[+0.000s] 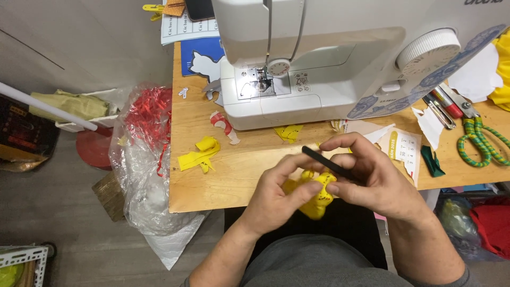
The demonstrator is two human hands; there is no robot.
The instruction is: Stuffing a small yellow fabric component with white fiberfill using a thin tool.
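My left hand [279,194] pinches a small yellow fabric piece [314,196] at the front edge of the wooden table [234,175]. My right hand [372,178] grips a thin black stick [325,161] and also touches the yellow piece from the right. The stick's tip points up and left, above the fabric. Both hands hover over my lap, just in front of a white sewing machine [329,64].
Yellow fabric scraps [199,155] lie on the table's left part, another yellow scrap [288,132] under the machine. Green-handled scissors [478,139] and pens [443,103] lie at right. A clear plastic bag [143,154] with red shreds hangs off the left edge.
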